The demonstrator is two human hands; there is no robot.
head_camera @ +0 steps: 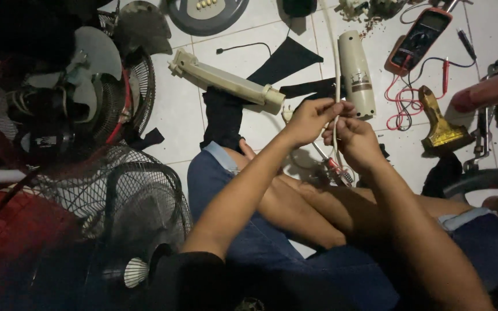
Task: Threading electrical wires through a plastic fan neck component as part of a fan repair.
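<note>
White floor tiles (174,109) are littered with fan parts. Above the person's crossed legs, a white cord (335,69) runs down from the top of the view and passes between both hands: left hand (308,120) and right hand (355,140) each pinch it with pressed fingertips. Just beyond lie two cream fan columns (357,72), one multimeter (421,39) with red leads, and one brass-coloured scraper (440,124). Two fan grilles (128,196) sit left.

Fingers (325,109) hide the white cord's (336,69) gripped stretch.
</note>
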